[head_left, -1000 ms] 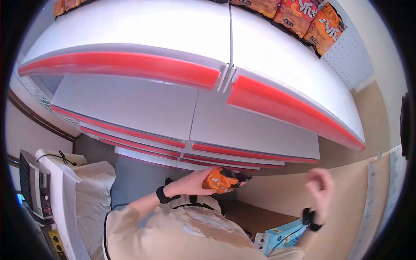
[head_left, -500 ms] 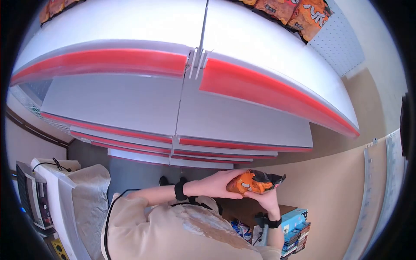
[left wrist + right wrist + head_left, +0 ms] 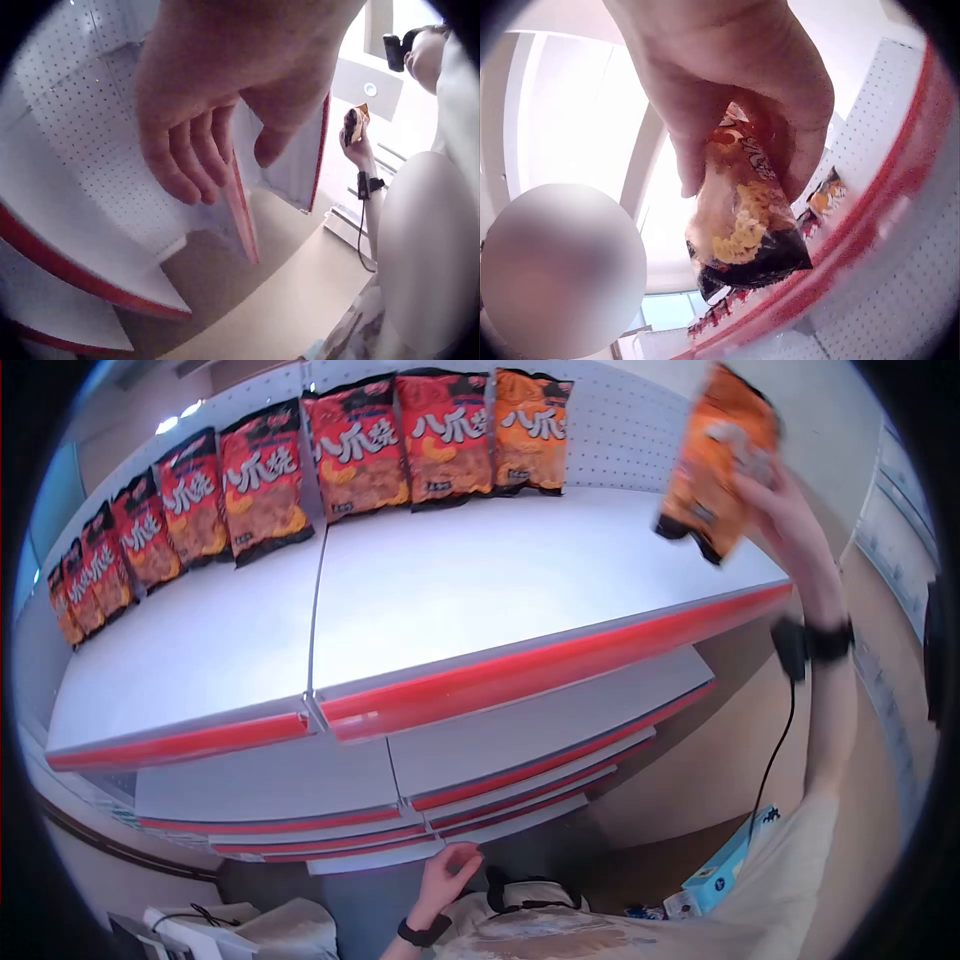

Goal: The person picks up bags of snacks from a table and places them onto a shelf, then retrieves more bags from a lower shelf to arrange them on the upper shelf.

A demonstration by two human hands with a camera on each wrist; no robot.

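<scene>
My right hand (image 3: 775, 510) grips an orange snack bag (image 3: 715, 455) and holds it high over the right end of the top shelf (image 3: 520, 580). In the right wrist view the fingers (image 3: 780, 97) wrap the bag (image 3: 742, 225) from above. A row of several red and orange snack bags (image 3: 350, 445) leans against the pegboard back wall. My left hand (image 3: 445, 875) hangs low near my chest, holding nothing, its fingers (image 3: 187, 154) loosely curled in the left wrist view.
Lower white shelves with red front strips (image 3: 500, 760) step down below the top one. A blue box (image 3: 725, 870) lies on the floor at lower right. A white bag (image 3: 290, 930) sits at lower left. A wall runs along the right edge.
The bag passed from my left hand to my right, which has lifted it up to the top shelf. My left hand has dropped. My head has tilted up, bringing the bag row into view.
</scene>
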